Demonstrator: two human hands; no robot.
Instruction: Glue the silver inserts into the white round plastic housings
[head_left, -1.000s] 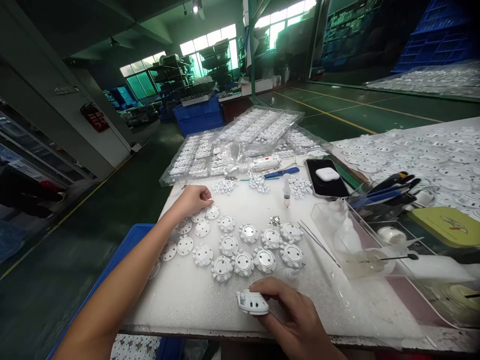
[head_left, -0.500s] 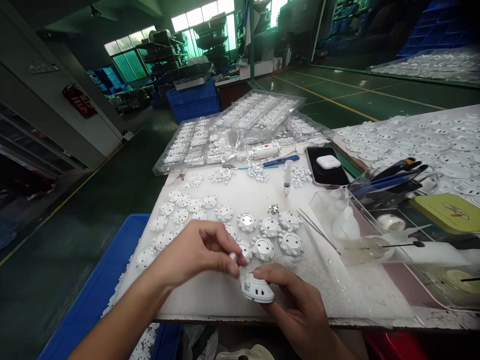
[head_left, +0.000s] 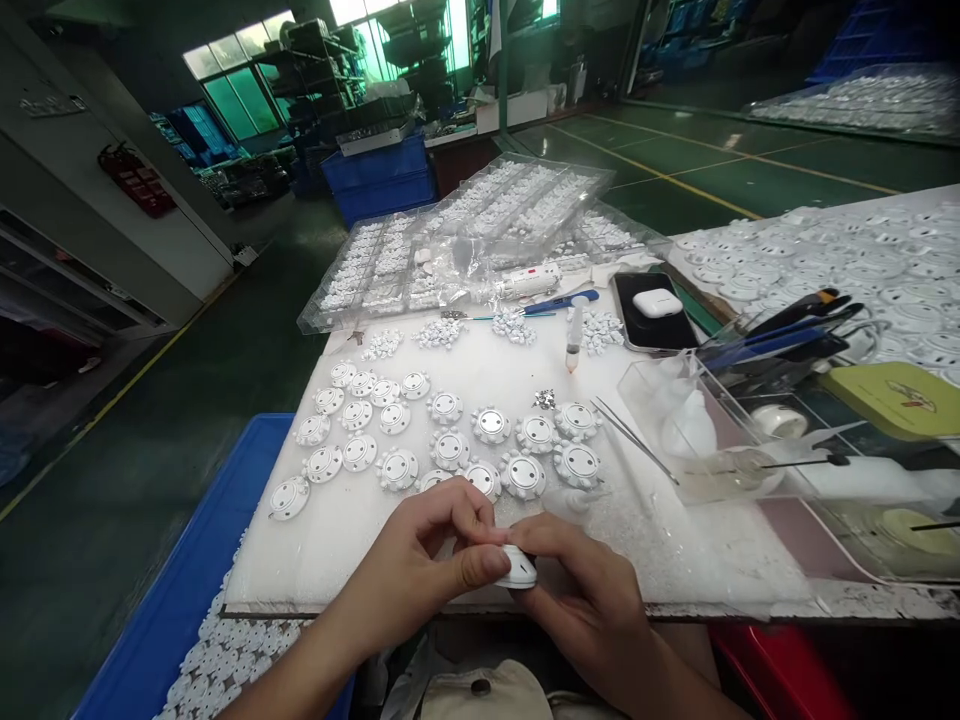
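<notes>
Near the table's front edge, my right hand point(head_left: 589, 590) grips a white round plastic part point(head_left: 519, 568) between thumb and fingers, tilted with its rim towards me. My left hand point(head_left: 442, 545) is closed on the same part from the left, thumb on its near side and fingers at its top. Whether a smaller piece sits under the left fingertips is hidden. Just beyond my hands stand rows of similar white round parts point(head_left: 523, 474), several with small knobs round their rims. A small squeeze bottle point(head_left: 571, 503) lies to the right of them.
Tweezers point(head_left: 636, 440) and a clear divided box point(head_left: 660, 400) are on the right. Small white pieces point(head_left: 514, 326) lie in heaps farther back, near a syringe point(head_left: 574, 340) and a phone point(head_left: 654, 312). Clear trays point(head_left: 517, 205) stand behind. A blue crate point(head_left: 187, 560) is at lower left.
My left hand has moved right and down, bringing the small white piece in its fingertips to the round part, where that piece is now hidden. The view has tilted slightly downward.
</notes>
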